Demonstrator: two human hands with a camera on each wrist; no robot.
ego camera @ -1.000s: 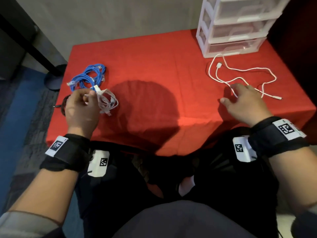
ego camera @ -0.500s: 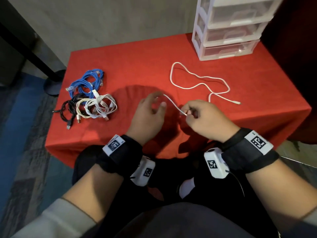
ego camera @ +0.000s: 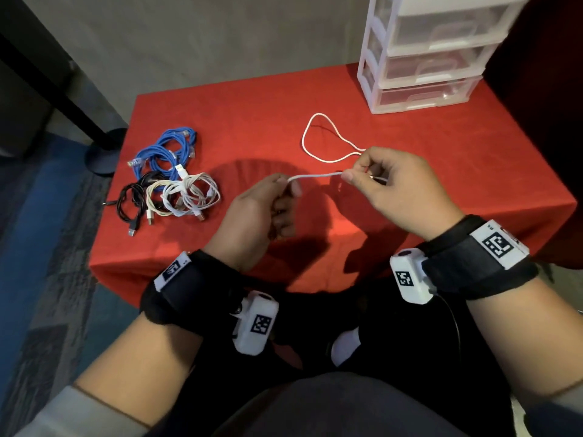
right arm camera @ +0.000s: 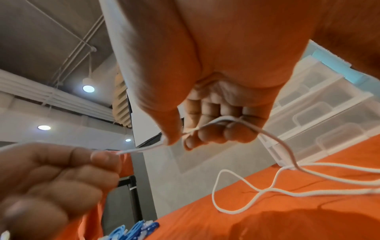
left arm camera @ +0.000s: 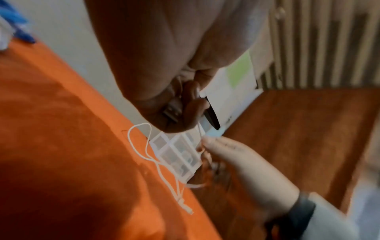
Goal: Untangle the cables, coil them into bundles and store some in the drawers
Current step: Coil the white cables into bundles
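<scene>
The left hand (ego camera: pixel 262 212) has its fingers curled, thumb and forefinger pinching one end of a loose white cable (ego camera: pixel 318 176); the left wrist view shows a dark USB plug (left arm camera: pixel 171 112) tucked in its palm. The right hand (ego camera: pixel 394 187) pinches the same cable between thumb (right arm camera: pixel 170 129) and forefinger, its other fingers curled round further strands. A short stretch of cable runs nearly straight between the two hands, held above the table. Beyond the right fingers the rest of the cable drops to the red tablecloth (ego camera: pixel 252 115) and lies there in an open loop (ego camera: pixel 310 137).

Well to the left of the left fingers three coiled bundles lie close together on the cloth: a white bundle (ego camera: pixel 192 195), a black bundle (ego camera: pixel 132 200) touching it on its outer side, and a blue network cable bundle (ego camera: pixel 167 152) just behind both. Far beyond the right fingers, at the back right corner of the table, stands a translucent white drawer unit (ego camera: pixel 426 55) with three drawers in view, all closed.

The cloth hangs over the table's near edge. Behind the table is a plain grey wall (ego camera: pixel 205 42); to the left, blue-grey carpet (ego camera: pixel 41 247) and a dark stand base (ego camera: pixel 104 151). The right wrist view shows round ceiling lights (right arm camera: pixel 88 88).
</scene>
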